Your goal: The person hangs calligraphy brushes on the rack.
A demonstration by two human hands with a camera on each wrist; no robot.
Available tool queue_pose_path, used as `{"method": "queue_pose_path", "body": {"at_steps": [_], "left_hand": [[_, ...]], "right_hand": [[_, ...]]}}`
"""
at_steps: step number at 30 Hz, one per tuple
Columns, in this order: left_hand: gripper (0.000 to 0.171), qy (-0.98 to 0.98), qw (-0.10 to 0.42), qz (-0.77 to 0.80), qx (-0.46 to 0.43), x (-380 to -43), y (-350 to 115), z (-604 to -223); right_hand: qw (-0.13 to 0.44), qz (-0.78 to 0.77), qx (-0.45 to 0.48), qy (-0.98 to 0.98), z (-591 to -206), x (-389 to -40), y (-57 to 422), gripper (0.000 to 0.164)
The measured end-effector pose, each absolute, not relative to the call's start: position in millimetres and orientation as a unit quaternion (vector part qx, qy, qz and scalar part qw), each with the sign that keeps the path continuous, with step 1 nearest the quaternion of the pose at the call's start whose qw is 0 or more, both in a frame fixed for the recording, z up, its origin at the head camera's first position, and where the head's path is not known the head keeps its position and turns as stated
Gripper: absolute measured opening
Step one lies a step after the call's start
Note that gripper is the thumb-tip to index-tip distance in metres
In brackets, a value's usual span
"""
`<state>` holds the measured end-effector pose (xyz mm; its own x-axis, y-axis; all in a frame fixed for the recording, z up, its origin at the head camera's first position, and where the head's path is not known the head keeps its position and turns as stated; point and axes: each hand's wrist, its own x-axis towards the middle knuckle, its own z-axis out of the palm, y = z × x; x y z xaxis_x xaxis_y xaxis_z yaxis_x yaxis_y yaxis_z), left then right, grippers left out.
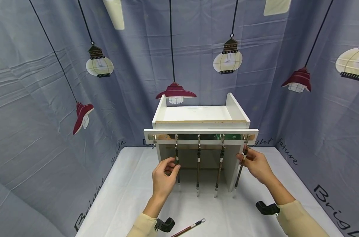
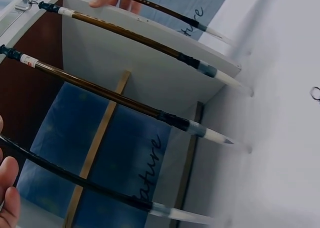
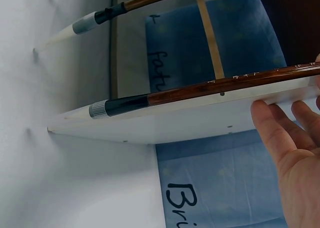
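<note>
Several writing brushes with pale tips hang from a row of hooks on a white wooden rack (image 1: 201, 125). My left hand (image 1: 164, 176) is at a dark-handled brush (image 2: 75, 178), thumb and index finger bent about its upper shaft. Its fingertips (image 2: 7, 173) show at the edge of the left wrist view. On the right, my right hand (image 1: 257, 164) pinches the upper end of a brown brush (image 3: 200, 87). Its other fingers (image 3: 275, 128) reach toward the rack's side board. Two more brushes, a middle one (image 1: 198, 164) and its neighbour (image 1: 220, 164), hang between my hands.
A loose brush (image 1: 188, 227) with a ring at its end lies on the white tabletop (image 1: 132, 184), in front of the rack. A lamp-patterned grey-blue curtain (image 1: 132, 98) surrounds the table. The rack has a shallow white tray (image 1: 197, 113) on top.
</note>
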<state>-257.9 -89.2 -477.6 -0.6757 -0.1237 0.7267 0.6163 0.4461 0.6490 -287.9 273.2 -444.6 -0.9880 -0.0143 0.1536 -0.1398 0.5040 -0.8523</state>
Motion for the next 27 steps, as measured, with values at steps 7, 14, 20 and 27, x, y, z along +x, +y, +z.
{"method": "queue_pose_path", "body": {"at_steps": [7,14,20,27], "left_hand": [[0.028,-0.790,0.346,-0.474,-0.178,-242.7,-95.4,-490.5],[0.028,-0.828,0.295,-0.441,-0.180,-226.4,-95.3,-510.7],[0.028,-0.845,0.249,-0.431,-0.194,-215.9,-90.7,-527.1],[0.026,-0.859,0.190,-0.419,-0.225,-207.6,-83.3,-544.2]], "right_hand": [[0.063,0.497,0.048,-0.864,-445.5,-287.9,273.8,0.071],[0.062,0.505,0.047,-0.860,-446.3,-288.0,274.2,0.072],[0.064,0.501,0.043,-0.862,-445.9,-287.2,274.0,0.067],[0.069,0.500,0.045,-0.862,-445.9,-287.7,273.8,0.066]]}}
